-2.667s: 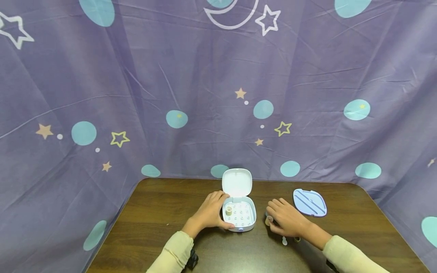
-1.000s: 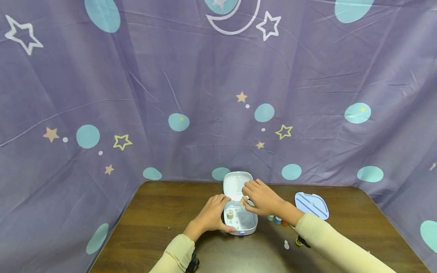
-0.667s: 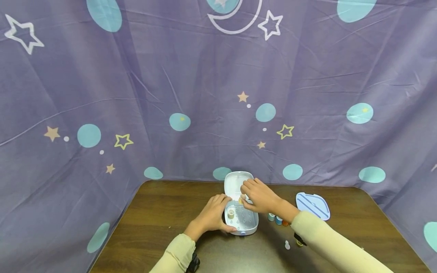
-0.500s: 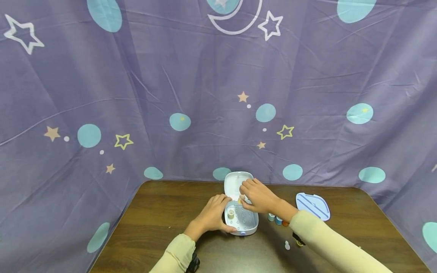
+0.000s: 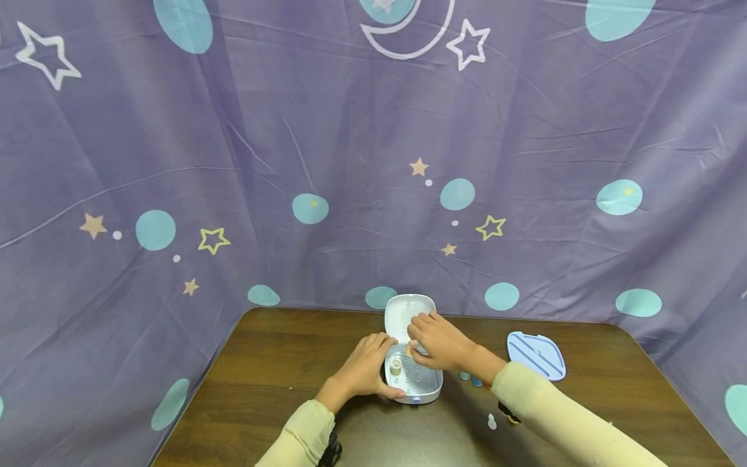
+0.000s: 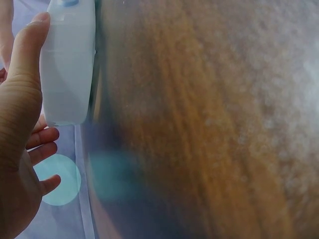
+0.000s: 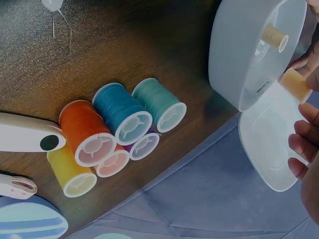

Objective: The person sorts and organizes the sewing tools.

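Note:
A white sewing box (image 5: 430,394) stands with its lid (image 5: 400,312) up, its floor set with small pegs. My left hand (image 5: 363,368) grips the box's left side, thumb at the front and fingers toward the back. Over the back of the box, my right hand (image 5: 441,342) pinches a pale orange thread spool (image 7: 295,84) between thumb and fingers. A beige thread spool (image 5: 395,367) stands inside at the left. In the left wrist view, the thumb presses the white box wall (image 6: 67,74); the box's inside is hidden there.
Right of the box lie several thread spools, among them orange (image 7: 84,127), blue (image 7: 117,107), teal (image 7: 154,99) and yellow (image 7: 70,172). A light blue tray (image 5: 539,353) lies farther right. Nearer the front is a small white needle threader (image 5: 492,421).
My right hand has carried the pale orange spool from the table on the right to over the box's back. Lately it has dipped slightly. My left hand has stayed on the box.

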`<action>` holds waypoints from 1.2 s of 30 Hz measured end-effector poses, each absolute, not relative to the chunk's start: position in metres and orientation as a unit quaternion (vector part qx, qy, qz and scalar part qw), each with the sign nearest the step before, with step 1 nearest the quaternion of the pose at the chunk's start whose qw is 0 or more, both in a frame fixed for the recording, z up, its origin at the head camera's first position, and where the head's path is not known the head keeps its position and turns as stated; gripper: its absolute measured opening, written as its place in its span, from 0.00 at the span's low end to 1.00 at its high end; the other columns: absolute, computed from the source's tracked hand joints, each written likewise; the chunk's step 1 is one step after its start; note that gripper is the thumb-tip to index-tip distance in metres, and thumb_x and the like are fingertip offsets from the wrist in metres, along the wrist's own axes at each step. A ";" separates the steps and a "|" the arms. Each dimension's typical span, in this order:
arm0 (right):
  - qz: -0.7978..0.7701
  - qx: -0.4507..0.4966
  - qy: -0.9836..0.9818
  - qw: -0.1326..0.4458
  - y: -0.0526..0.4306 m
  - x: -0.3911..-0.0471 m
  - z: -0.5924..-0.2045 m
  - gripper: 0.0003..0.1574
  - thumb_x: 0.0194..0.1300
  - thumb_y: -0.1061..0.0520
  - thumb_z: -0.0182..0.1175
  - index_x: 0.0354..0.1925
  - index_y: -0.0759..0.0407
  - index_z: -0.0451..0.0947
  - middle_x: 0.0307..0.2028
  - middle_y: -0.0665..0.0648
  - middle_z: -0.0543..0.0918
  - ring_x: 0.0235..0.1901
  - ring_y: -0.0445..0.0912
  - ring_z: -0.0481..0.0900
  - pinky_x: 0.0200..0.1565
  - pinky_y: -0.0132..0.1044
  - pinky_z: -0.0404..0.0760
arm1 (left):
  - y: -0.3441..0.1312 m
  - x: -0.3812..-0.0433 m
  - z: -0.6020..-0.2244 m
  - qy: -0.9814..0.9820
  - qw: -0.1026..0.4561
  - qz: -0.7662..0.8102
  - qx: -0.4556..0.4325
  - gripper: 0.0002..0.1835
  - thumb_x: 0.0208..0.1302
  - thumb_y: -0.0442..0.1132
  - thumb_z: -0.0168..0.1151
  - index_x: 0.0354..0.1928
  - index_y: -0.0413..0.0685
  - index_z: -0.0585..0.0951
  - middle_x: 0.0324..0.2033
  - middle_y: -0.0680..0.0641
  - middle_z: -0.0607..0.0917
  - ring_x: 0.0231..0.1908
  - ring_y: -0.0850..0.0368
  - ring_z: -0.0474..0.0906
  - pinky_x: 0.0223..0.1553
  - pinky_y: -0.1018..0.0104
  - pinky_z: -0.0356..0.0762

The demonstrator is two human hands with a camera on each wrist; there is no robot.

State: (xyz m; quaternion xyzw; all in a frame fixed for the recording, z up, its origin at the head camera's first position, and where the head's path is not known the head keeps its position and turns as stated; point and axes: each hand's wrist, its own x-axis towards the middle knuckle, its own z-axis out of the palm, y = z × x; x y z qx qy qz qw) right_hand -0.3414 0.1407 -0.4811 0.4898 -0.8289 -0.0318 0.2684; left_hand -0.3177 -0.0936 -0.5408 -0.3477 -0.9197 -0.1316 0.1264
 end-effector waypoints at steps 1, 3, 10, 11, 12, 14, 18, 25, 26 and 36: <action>-0.034 0.490 -0.829 0.266 0.140 -0.341 -0.481 0.14 0.63 0.47 0.64 0.32 0.51 0.69 0.30 0.47 0.68 0.32 0.43 0.67 0.38 0.36 0.66 | -0.094 -0.318 -0.541 -0.919 0.127 -0.131 -0.348 0.57 0.37 0.74 0.76 0.66 0.45 0.73 0.56 0.50 0.77 0.59 0.52 0.73 0.68 0.53 0.69; -0.040 0.493 -0.829 0.261 0.140 -0.341 -0.482 0.15 0.62 0.46 0.64 0.32 0.51 0.69 0.30 0.47 0.69 0.32 0.44 0.67 0.38 0.36 0.66 | -0.093 -0.317 -0.540 -0.919 0.127 -0.133 -0.348 0.57 0.37 0.74 0.76 0.66 0.45 0.73 0.56 0.50 0.77 0.59 0.52 0.73 0.67 0.53 0.69; -0.060 0.507 -0.818 0.266 0.138 -0.339 -0.488 0.15 0.62 0.45 0.64 0.33 0.51 0.70 0.29 0.47 0.69 0.32 0.43 0.69 0.37 0.34 0.63 | -0.093 -0.317 -0.540 -0.918 0.125 -0.139 -0.350 0.58 0.37 0.74 0.76 0.66 0.43 0.73 0.56 0.49 0.78 0.59 0.52 0.73 0.67 0.52 0.69; -0.062 0.508 -0.816 0.269 0.138 -0.339 -0.488 0.15 0.61 0.45 0.65 0.33 0.51 0.70 0.29 0.47 0.69 0.32 0.43 0.69 0.37 0.34 0.63 | -0.093 -0.317 -0.540 -0.918 0.126 -0.139 -0.351 0.58 0.38 0.74 0.76 0.66 0.43 0.73 0.56 0.48 0.78 0.59 0.52 0.73 0.67 0.52 0.69; -0.064 0.509 -0.814 0.271 0.137 -0.339 -0.489 0.16 0.60 0.45 0.65 0.33 0.51 0.70 0.29 0.47 0.69 0.32 0.43 0.70 0.37 0.34 0.63 | -0.093 -0.317 -0.540 -0.917 0.126 -0.139 -0.351 0.58 0.38 0.74 0.76 0.65 0.43 0.73 0.56 0.48 0.78 0.59 0.51 0.73 0.67 0.52 0.69; -0.066 0.511 -0.812 0.273 0.137 -0.338 -0.489 0.16 0.59 0.44 0.65 0.33 0.51 0.70 0.29 0.47 0.70 0.32 0.44 0.70 0.37 0.34 0.63 | -0.093 -0.317 -0.541 -0.917 0.129 -0.138 -0.352 0.58 0.38 0.75 0.76 0.65 0.43 0.73 0.56 0.48 0.78 0.59 0.51 0.73 0.67 0.52 0.69; -0.071 0.514 -0.810 0.274 0.136 -0.339 -0.490 0.18 0.58 0.43 0.66 0.34 0.51 0.71 0.30 0.48 0.71 0.33 0.44 0.72 0.37 0.36 0.66 | -0.093 -0.317 -0.540 -0.919 0.126 -0.135 -0.349 0.58 0.38 0.75 0.76 0.65 0.43 0.73 0.56 0.48 0.77 0.60 0.51 0.73 0.68 0.52 0.68; -0.088 0.518 -0.806 0.274 0.135 -0.340 -0.491 0.18 0.60 0.43 0.65 0.36 0.52 0.72 0.31 0.48 0.72 0.35 0.45 0.73 0.39 0.37 0.67 | -0.094 -0.316 -0.537 -0.924 0.118 -0.129 -0.341 0.58 0.38 0.75 0.76 0.67 0.45 0.72 0.57 0.50 0.77 0.61 0.52 0.72 0.69 0.53 0.67; -0.091 0.518 -0.806 0.272 0.135 -0.340 -0.491 0.18 0.60 0.43 0.65 0.36 0.52 0.72 0.32 0.49 0.72 0.36 0.45 0.73 0.39 0.37 0.68 | -0.094 -0.316 -0.537 -0.924 0.118 -0.129 -0.341 0.58 0.38 0.75 0.76 0.67 0.45 0.72 0.57 0.50 0.77 0.61 0.52 0.72 0.69 0.53 0.67; -0.112 0.517 -0.812 0.249 0.134 -0.336 -0.496 0.16 0.64 0.43 0.63 0.38 0.52 0.73 0.32 0.48 0.73 0.36 0.44 0.72 0.40 0.37 0.68 | -0.094 -0.317 -0.539 -0.923 0.119 -0.126 -0.343 0.58 0.38 0.75 0.75 0.67 0.44 0.71 0.57 0.50 0.76 0.61 0.53 0.72 0.69 0.53 0.67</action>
